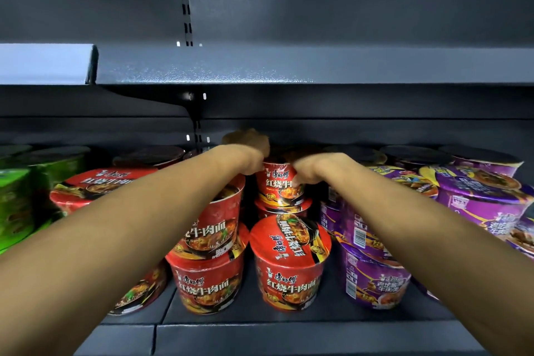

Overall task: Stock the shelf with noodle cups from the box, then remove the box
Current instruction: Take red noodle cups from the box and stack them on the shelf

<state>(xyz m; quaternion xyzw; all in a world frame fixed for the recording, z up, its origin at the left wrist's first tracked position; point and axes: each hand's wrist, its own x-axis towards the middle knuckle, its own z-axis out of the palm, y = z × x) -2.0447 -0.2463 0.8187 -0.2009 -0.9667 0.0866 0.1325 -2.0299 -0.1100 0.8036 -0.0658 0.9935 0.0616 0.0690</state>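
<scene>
Both my arms reach deep into the dark shelf [289, 338]. My left hand [248, 150] and my right hand [309, 172] grip a red noodle cup [278, 191] from either side near its rim. That cup sits on top of another red cup at the back of the middle row. In front stands a single red cup [289, 263] with its lid facing me. To its left is a stack of two red cups [211, 257]. The box is not in view.
Green cups [17, 196] fill the shelf's left end and purple cups [476, 199] its right side, stacked two high. An empty dark shelf board [260, 66] hangs close above the cups. Bare shelf shows at the front edge.
</scene>
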